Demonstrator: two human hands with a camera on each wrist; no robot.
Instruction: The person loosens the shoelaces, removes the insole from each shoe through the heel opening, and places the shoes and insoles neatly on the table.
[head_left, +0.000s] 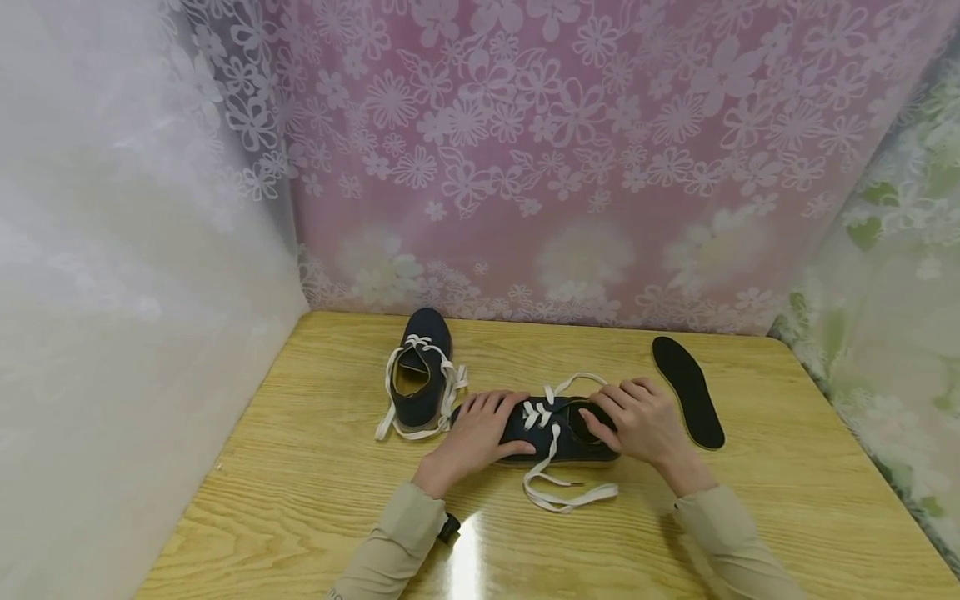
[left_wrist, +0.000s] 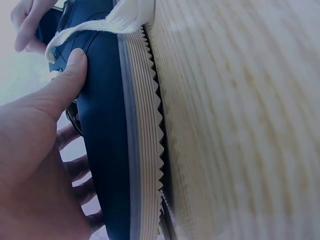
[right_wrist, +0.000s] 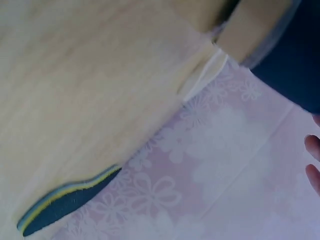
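Note:
A dark navy sneaker (head_left: 538,440) with loose white laces (head_left: 551,500) lies sideways on the table, its toe to the left. My left hand (head_left: 480,429) grips its toe end, the thumb (left_wrist: 70,80) on the near side and the fingers across the far side. At the heel, my right hand (head_left: 637,421) holds the edge of the shoe's opening, with the thumb reaching over the opening and the fingers around the back. Only a few right fingertips (right_wrist: 312,145) show in the right wrist view, beside the heel (right_wrist: 285,55). The toe tip is mostly hidden under my left hand.
A matching sneaker (head_left: 420,410) with untied laces stands at the back left, toe pointing away. To the right of my right hand lies a black insole (head_left: 690,392). The wooden table (head_left: 300,467) meets flowered curtains at the back and sides.

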